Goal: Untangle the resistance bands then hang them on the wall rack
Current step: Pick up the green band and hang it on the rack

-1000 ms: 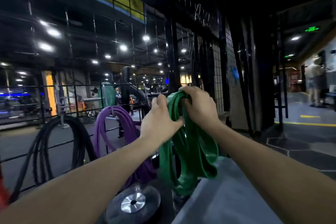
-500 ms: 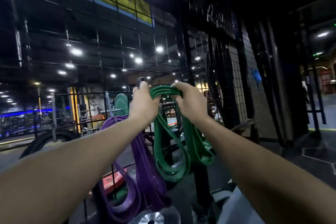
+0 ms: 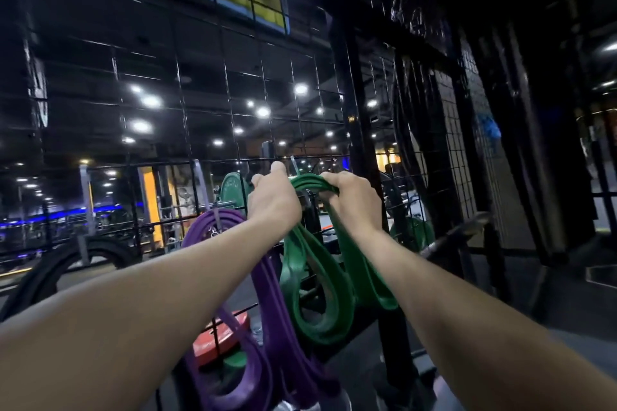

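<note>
Dark gym interior behind a black wire grid rack [image 3: 233,130], ceiling lights mirrored across it. Just left of the hands, a purple band bundle [image 3: 267,320] draped from the grid, its loops falling low and overlapping the near edge of the green loops. Farther left and lower, thick black ropes [image 3: 56,274] arching near the floor. Behind the purple loops, a red weight plate [image 3: 217,340]; behind the hands, a green plate [image 3: 233,188], partly hidden by the left thumb. Right of the hands, a black upright post [image 3: 354,117] rising just behind the green band, and beyond it a finer mesh panel [image 3: 477,157], well apart.

Green resistance bands [image 3: 320,287] held up at the grid, top strands stretched flat between both fists, the remaining loops hanging below the wrists in several folds, one end flaring out under the right forearm.

Left hand [image 3: 275,200] closed around the left end of the top strands, thumb raised against the grid wire, knuckles toward the camera. Right hand [image 3: 354,198] clenched over the right end, fingers curled down and under. Both forearms extended forward and upward, converging on the band, wrists close together. Whether the band already rests on a hook: cannot tell.
</note>
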Motion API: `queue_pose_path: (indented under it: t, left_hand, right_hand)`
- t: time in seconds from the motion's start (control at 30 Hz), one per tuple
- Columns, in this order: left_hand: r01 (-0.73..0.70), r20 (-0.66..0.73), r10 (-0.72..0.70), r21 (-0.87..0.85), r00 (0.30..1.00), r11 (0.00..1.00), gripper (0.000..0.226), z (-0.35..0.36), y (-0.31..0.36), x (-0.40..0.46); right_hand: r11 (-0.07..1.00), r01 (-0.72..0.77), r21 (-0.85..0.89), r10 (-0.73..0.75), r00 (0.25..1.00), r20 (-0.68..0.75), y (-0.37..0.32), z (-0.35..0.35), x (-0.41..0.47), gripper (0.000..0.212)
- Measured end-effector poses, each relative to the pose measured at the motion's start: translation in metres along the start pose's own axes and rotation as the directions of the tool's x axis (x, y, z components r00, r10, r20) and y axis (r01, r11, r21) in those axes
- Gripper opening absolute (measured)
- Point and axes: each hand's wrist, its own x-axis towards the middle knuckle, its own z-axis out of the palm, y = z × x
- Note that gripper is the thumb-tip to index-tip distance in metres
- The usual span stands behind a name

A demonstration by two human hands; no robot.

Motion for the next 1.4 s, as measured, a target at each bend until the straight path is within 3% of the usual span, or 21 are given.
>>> queue_pose_path:
  t: [0.17,0.3,0.43,0.53,0.67,0.83,0.97,1.03,1.13,1.27,1.4]
  left_hand:
    - [-0.046,-0.053,0.046,0.009,0.998,0.999,0.031,-0.001,-0.002,-0.002]
    - [-0.077,-0.095,0.072,-0.050,0.993,0.996,0.037,-0.001,-0.010,0.001]
    - [-0.104,-0.105,0.092,-0.112,0.990,0.988,0.040,-0.001,-0.013,0.001]
    - [-0.102,-0.108,0.085,-0.163,0.990,0.981,0.035,-0.004,-0.013,0.001]
    - [-0.100,-0.105,0.082,-0.178,0.991,0.979,0.032,-0.006,-0.013,0.002]
    - [-0.126,-0.106,0.107,-0.189,0.989,0.974,0.032,-0.007,-0.010,0.003]
    - [-0.133,-0.077,0.121,-0.174,0.990,0.976,0.034,-0.009,-0.010,0.006]
    - [-0.141,-0.074,0.130,-0.169,0.989,0.976,0.033,-0.010,-0.010,0.007]
    - [-0.159,-0.055,0.153,-0.135,0.987,0.978,0.029,-0.011,-0.009,0.008]
    - [-0.126,-0.050,0.119,-0.181,0.992,0.975,0.034,-0.010,-0.005,0.008]
    - [-0.013,-0.090,-0.011,-0.260,0.996,0.965,0.034,0.001,-0.010,-0.005]
  right_hand:
    - [0.998,0.043,-0.047,-0.042,0.999,0.018,0.000,-0.008,-0.007,0.024]
    - [0.997,0.077,-0.002,-0.077,0.994,0.074,0.004,-0.011,-0.013,0.020]
    - [0.965,0.242,-0.099,-0.252,0.962,-0.105,0.000,-0.004,-0.018,0.029]
    - [0.914,0.356,-0.196,-0.383,0.916,-0.122,-0.006,0.007,-0.024,0.023]
    - [0.946,0.237,-0.221,-0.261,0.962,-0.083,-0.014,0.019,-0.020,0.014]
    - [0.970,0.102,-0.222,-0.125,0.988,-0.094,-0.027,0.020,-0.016,0.018]
    - [0.940,0.021,-0.342,-0.075,0.987,-0.144,-0.033,0.019,-0.015,0.029]
    - [0.933,0.054,-0.356,-0.104,0.987,-0.121,-0.031,0.016,-0.014,0.021]
    - [0.987,0.055,-0.149,-0.065,0.996,-0.061,-0.031,0.005,-0.010,0.025]
    - [0.962,-0.182,0.202,0.161,0.980,0.118,-0.036,-0.017,0.000,0.021]
    - [0.899,-0.302,0.317,0.232,0.942,0.241,-0.038,-0.026,0.007,0.013]
